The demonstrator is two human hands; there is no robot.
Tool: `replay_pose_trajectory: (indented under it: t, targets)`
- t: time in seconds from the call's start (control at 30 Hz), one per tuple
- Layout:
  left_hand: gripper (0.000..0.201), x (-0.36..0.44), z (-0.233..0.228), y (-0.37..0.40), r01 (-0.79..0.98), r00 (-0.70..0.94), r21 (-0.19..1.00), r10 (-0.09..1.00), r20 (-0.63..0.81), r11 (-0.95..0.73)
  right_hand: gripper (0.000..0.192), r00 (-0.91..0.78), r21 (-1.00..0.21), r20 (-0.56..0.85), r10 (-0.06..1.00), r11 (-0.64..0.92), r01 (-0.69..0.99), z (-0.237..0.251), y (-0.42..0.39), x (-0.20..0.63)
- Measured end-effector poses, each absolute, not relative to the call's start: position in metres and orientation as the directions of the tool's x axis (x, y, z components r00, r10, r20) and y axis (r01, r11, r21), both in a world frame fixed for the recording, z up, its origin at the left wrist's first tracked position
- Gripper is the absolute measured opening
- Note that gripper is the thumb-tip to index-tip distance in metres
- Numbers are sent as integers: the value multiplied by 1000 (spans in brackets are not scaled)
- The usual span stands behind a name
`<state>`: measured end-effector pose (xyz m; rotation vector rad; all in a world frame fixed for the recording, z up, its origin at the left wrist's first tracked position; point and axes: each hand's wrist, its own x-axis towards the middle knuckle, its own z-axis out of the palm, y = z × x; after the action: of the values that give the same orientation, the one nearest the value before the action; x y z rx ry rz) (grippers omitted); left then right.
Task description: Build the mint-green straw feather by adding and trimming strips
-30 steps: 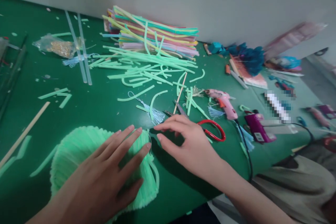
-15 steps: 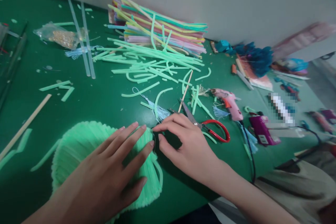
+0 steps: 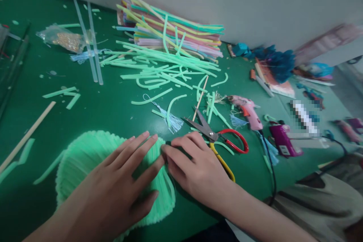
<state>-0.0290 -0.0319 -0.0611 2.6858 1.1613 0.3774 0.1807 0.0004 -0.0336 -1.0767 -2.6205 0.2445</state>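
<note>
A fuzzy mint-green piece made of pipe cleaners (image 3: 87,159) laid side by side lies flat on the table, with a rounded outline and a ridged edge. Across its top rests my left hand (image 3: 113,181), fingers spread and pressing lightly. My right hand (image 3: 195,162) is at the piece's right edge, its fingertips pinched together beside my left index finger. What lies between those fingertips is hidden. Scissors (image 3: 210,132) with one red and one yellow handle lie blades apart just beyond my right hand. A light blue tassel (image 3: 172,123) lies above the piece.
Behind are loose green pipe cleaners (image 3: 170,60) and a multicoloured bundle (image 3: 181,39). A pink glue gun (image 3: 249,113) with a black cord is to the right, near a purple box (image 3: 285,140). Left are clear glue sticks (image 3: 90,45), a bag of beads (image 3: 65,39) and a wooden stick (image 3: 28,136).
My right hand has moved slightly down and towards me, its fingers closing against the piece's edge. More of the scissors, with the yellow handle, now shows. My left hand stays put.
</note>
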Motion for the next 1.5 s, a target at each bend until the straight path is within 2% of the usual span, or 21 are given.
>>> replay_pose_trajectory:
  t: [0.07, 0.13, 0.2, 0.27, 0.3, 0.37, 0.43, 0.5, 0.6, 0.73, 0.87, 1.07, 1.3, 1.5]
  targets:
    - [44, -30, -61, -33, 682, 658, 288, 736, 157, -672, 21, -691, -255, 210, 692, 721, 645, -34, 0, 181]
    - [45, -31, -61, -32, 670, 666, 289, 726, 171, -683, 20, -621, -366, 228, 750, 657, 659, -32, 0, 181]
    - [51, -34, -59, -29, 673, 655, 282, 728, 201, -683, 17, -444, -557, 178, 878, 462, 690, -30, -1, 182]
    - [58, -36, -57, -22, 721, 601, 266, 768, 221, -640, 12, -277, -696, -2, 961, 198, 691, -27, -1, 183]
    - [62, -36, -55, -19, 762, 558, 247, 800, 220, -599, 10, -233, -718, -98, 968, 94, 690, -25, -1, 183]
    - [68, -36, -51, -11, 840, 477, 199, 862, 172, -505, 12, -219, -715, -219, 951, -4, 699, -23, 0, 182]
    - [61, -35, -45, -5, 877, 435, 195, 898, 66, -439, 16, -223, -706, -240, 945, -12, 708, -20, 1, 181]
    - [46, -33, -39, -1, 879, 421, 279, 904, -72, -387, 16, -239, -718, -253, 937, -16, 695, -17, 2, 182]
    - [38, -29, -27, 4, 867, 399, 414, 884, -241, -278, 15, -287, -787, -339, 896, -103, 608, -13, 5, 185]
    - [34, -24, -13, 6, 881, 374, 422, 862, -341, -215, 18, -314, -862, -428, 847, -278, 423, -11, 7, 191]
    - [37, -23, -7, 4, 891, 367, 401, 855, -366, -211, 17, -325, -867, -474, 818, -371, 332, -12, 10, 194]
    - [34, -27, -14, -2, 888, 373, 388, 882, -289, -248, 11, -363, -858, -510, 780, -437, 269, -12, 16, 193]
    - [30, -25, -14, 3, 814, 376, 545, 897, -233, -200, 10, -378, -839, -543, 750, -491, 232, -12, 15, 190]
    - [27, -18, -11, 5, 806, 338, 571, 912, -230, -155, 10, -387, -828, -559, 733, -520, 210, -13, 16, 187]
